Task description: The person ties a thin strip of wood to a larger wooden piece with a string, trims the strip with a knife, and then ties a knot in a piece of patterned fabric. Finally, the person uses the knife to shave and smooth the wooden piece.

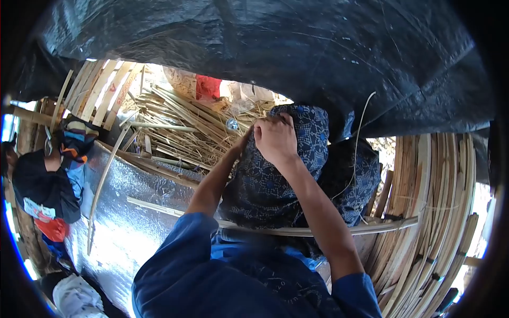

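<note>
My right hand (275, 139) is curled shut on top of the blue patterned cloth (286, 180), gripping a fold near its upper edge. My left hand (245, 142) is mostly hidden behind the cloth, so I can't tell its grip; it's at the same top edge, touching the fabric. The cloth drapes over my raised knees, centre frame. A long bamboo strip (318, 231) lies across below it. A pile of bamboo splints (180, 127) sits beyond, with silver foil sheet (132, 212) to the left and black tarp (275, 47) overhead.
</note>
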A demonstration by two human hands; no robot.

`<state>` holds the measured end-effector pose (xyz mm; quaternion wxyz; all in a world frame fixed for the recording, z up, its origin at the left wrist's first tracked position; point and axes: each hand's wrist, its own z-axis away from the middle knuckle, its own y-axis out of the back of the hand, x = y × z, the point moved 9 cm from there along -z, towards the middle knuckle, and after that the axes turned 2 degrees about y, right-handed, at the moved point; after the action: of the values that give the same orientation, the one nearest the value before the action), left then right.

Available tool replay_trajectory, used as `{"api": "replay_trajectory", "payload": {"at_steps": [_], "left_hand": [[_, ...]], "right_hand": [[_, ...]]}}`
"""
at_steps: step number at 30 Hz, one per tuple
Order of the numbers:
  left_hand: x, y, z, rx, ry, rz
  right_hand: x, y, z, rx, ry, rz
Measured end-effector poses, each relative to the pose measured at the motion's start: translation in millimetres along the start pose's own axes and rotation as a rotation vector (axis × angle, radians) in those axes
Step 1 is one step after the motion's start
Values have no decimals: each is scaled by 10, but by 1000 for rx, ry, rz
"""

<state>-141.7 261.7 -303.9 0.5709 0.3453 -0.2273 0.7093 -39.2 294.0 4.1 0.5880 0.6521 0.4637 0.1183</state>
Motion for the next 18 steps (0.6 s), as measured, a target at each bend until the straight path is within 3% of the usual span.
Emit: {"api": "replay_trajectory", "payload": {"at_steps": [3,6,9,11,13,16,18], "left_hand": [[-288,62,-210,42,-166,-290],[-296,259,-185,59,-293,-318],[457,544,453,-3,-213,664],[1024,629,970,-56,-305,843],[1436,619,1455,-26,-436,689],[1891,402,2195,-17,-640,379],[2094,264,2591,-28,-721,226]], "right_hand": [[-49,68,26,35,50,-18],[-10,89,18,25,48,-37],[-15,117,-2,60,54,-112],[-6,188,-56,99,16,-264],[-1,220,-110,152,-49,-536],[-167,472,-157,196,-45,-679],[-330,604,-123,177,80,-860]]}}
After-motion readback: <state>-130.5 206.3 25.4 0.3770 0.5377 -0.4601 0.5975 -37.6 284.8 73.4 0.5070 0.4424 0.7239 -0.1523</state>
